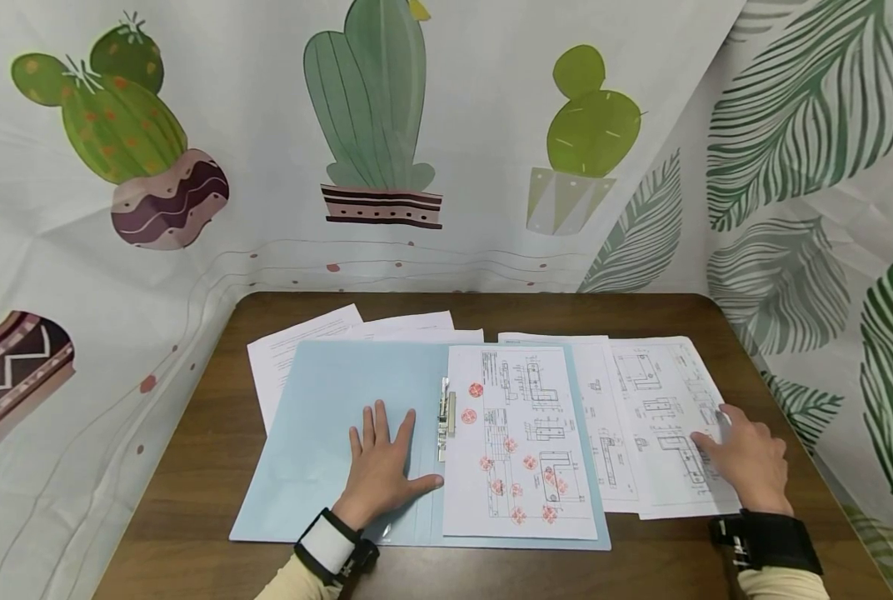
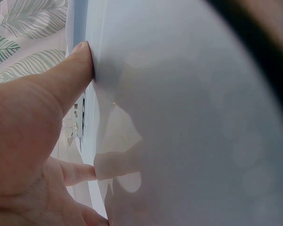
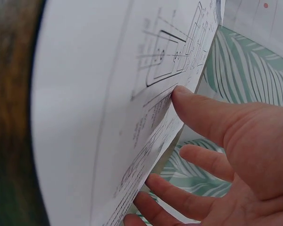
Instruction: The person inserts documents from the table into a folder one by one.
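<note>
A light blue lever-arch folder [image 1: 326,450] lies spread on the table, a metal clip [image 1: 446,417] at its spine. On its right cover rests a sheet with technical drawings and red stamps [image 1: 517,442]. My left hand [image 1: 379,467] rests with spread fingers on the left cover; its thumb reaches the spine. In the left wrist view, the thumb [image 2: 78,70] touches the glossy blue cover [image 2: 188,117]. My right hand [image 1: 750,458] is at the right edge of a drawing sheet [image 1: 671,425]. In the right wrist view, its thumb [image 3: 203,110] touches the drawing sheet [image 3: 85,117], fingers along the edge.
Several white text pages [image 1: 304,342] stick out from behind the folder at the left. Another drawing sheet [image 1: 596,417] lies partly under the folder's right side. The brown table [image 1: 192,467] meets a cactus-print cloth [image 1: 266,208] at the back.
</note>
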Demonstrator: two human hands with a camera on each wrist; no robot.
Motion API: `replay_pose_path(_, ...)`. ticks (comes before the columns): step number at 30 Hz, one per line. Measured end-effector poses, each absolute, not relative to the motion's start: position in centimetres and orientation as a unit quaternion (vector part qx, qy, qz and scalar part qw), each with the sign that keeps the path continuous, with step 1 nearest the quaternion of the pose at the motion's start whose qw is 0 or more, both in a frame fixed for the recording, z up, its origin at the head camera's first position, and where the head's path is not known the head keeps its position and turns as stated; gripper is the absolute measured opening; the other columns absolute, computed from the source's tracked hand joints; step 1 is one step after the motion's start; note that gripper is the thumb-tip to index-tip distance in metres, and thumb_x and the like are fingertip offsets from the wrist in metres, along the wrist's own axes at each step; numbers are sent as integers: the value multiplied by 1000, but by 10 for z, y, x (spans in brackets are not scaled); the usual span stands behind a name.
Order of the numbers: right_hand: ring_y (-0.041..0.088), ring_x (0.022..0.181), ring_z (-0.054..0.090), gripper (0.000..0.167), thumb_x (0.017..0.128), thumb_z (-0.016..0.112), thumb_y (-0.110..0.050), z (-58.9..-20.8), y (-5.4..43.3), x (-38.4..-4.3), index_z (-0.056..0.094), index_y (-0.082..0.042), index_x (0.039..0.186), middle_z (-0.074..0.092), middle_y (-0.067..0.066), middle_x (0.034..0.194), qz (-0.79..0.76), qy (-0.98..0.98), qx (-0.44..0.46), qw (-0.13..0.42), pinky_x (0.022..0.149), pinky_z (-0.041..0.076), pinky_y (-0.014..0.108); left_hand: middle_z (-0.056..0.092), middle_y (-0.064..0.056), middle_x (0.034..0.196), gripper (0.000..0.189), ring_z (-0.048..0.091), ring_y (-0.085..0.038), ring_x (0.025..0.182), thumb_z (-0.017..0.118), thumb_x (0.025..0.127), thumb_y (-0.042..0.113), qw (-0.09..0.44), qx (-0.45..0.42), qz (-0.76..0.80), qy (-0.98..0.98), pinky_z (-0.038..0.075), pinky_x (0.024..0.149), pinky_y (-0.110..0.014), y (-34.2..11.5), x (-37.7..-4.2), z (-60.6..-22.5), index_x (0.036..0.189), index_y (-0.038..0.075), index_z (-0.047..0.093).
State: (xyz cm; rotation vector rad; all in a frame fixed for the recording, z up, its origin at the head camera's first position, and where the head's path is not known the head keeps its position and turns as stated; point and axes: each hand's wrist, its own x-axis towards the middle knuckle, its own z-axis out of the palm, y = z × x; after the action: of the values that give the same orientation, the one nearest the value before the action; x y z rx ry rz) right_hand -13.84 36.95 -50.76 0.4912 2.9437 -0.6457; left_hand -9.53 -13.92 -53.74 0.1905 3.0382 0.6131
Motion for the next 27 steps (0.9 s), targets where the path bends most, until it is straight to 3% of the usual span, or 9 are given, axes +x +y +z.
replay_pose_path(27,71,110,30,81,88,76,-20,-510,375,-144,33,8,151,33,51,127,-214,965,147,41,87,22,78,18,-40,160,110,10,-61,148,89,68,61,23,58,203,977,12,111,-79,-139,-95,-535,152,3,48)
